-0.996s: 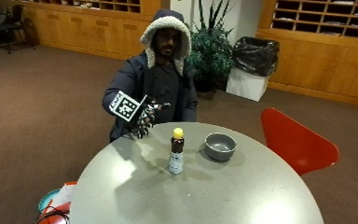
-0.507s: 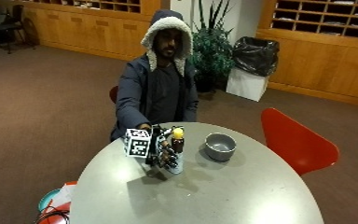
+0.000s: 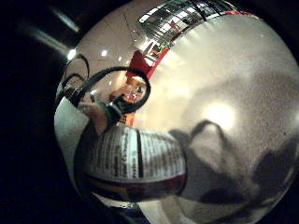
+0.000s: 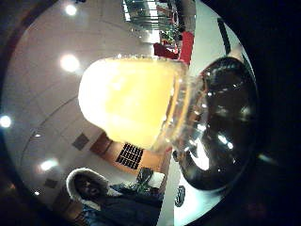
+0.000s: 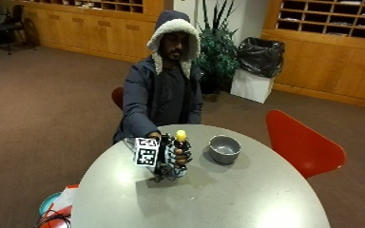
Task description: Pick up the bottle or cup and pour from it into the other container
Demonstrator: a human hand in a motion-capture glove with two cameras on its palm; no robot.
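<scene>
A dark bottle [image 5: 180, 153] with a yellow cap [image 5: 181, 135] stands upright on the round grey table [image 5: 233, 199]. My gloved right hand [image 5: 170, 156] wraps around its body, fingers curled on it. A grey metal bowl [image 5: 224, 148] sits on the table a short way to the bottle's side, apart from it. In the thumb side palm view the yellow cap [image 4: 131, 99] looms close with the bowl [image 4: 221, 122] behind it. The little finger side palm view shows the bottle's printed label [image 3: 133, 156] right against the palm, above the table top [image 3: 224, 93].
A red chair [image 5: 299, 145] stands at the table's edge beyond the bowl. Another red seat [image 5: 117, 97] is behind the person. A teal and red object [image 5: 56, 209] lies on the floor by the table's near side. A plant [image 5: 217, 52] and black-bagged bin [image 5: 258, 61] stand far behind.
My hand came down from in front of the person's chest to the bottle and now grips it. The bottle still stands at the same spot on the table.
</scene>
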